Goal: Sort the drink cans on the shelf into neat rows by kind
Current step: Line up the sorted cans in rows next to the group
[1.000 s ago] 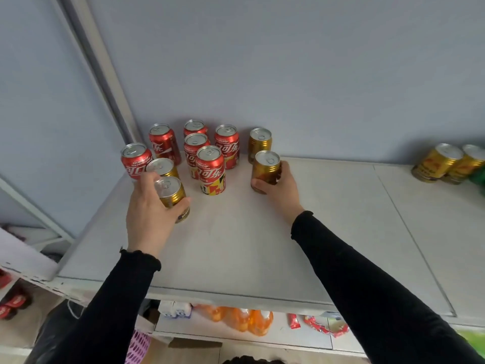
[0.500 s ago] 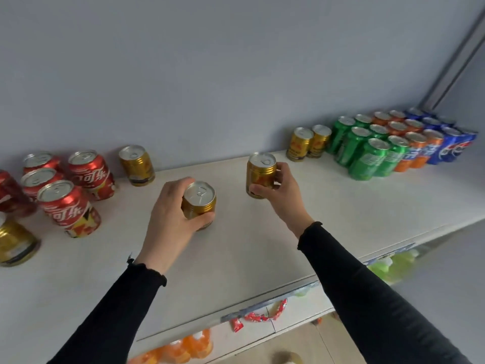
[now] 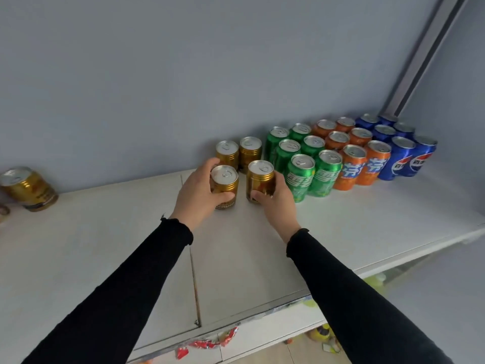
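While most of the shelf [image 3: 367,222] is already in order, one gold can [image 3: 29,189] stands alone at the far left against the wall, well apart from its kind, so it looks like a straggler not yet collected. Nearer the middle, the person's left hand [image 3: 195,191] is wrapped around a gold can [image 3: 224,186], thumb across the front and fingers curled behind, its base at or just above the board. Just beside it, the right hand [image 3: 278,199] grips a second gold can [image 3: 259,181] the same way from the other side. Both sit directly in front of two gold cans at the back [image 3: 238,151], which I take to be the reason for the two-handed hold: a pair goes down together and the gold block grows by a full row, matching the two-wide columns next door. To the right come the green cans [image 3: 301,164], then the orange cans [image 3: 353,164], then the blue cans [image 3: 399,153] by the corner post, each kind two across and three deep, sides touching. The right-hand gold can is close to the front green one, so it should be set down gently to avoid nudging that row.
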`<state>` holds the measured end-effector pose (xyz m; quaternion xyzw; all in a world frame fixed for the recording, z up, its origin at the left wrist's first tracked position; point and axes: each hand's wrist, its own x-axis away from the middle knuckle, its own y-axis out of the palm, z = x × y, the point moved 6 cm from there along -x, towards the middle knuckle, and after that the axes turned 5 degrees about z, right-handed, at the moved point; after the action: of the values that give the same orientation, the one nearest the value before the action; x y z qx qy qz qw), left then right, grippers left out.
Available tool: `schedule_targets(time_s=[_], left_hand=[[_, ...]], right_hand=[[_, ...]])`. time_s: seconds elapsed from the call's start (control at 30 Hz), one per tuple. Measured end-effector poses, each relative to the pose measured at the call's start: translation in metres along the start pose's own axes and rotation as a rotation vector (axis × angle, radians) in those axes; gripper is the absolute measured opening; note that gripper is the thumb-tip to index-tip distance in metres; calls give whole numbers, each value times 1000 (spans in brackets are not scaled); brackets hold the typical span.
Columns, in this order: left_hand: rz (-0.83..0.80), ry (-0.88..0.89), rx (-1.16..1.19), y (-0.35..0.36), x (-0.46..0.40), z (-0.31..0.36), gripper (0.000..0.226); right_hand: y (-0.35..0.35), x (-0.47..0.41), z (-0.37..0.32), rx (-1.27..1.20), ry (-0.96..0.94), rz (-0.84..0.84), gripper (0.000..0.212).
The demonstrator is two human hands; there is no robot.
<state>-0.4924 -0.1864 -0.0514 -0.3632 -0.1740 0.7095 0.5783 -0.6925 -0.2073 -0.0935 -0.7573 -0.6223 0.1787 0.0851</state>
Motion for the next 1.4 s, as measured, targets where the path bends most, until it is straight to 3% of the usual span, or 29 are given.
schedule_targets(time_s=[0.3,0.67,0.8,0.9,1.03,1.17,1.4], left_hand=[[7,-97,8,26,-35,7,65],[40,-115,-3,34,-38,0,75],[29,-135,50,24,-17,-6,89],[50,-125,-81,-2,9,-19,80],[90,-89,-231,-47,41,-44,55],[165,-124,-349,-105,68,-75,47],[305,-152,-443,-231,122,-136,42]], right_hand=[[11,-26,4,19,-49,31,78],[18,-33,2,44,-78,0,85],[6,-15,-14,125,-291,56,81],[8,6,-35,208,-492,55,71],[37,36,-65,257,-659,-57,57],[94,66,-92,215,-716,-231,52],[237,114,-146,-45,-513,-513,54]])
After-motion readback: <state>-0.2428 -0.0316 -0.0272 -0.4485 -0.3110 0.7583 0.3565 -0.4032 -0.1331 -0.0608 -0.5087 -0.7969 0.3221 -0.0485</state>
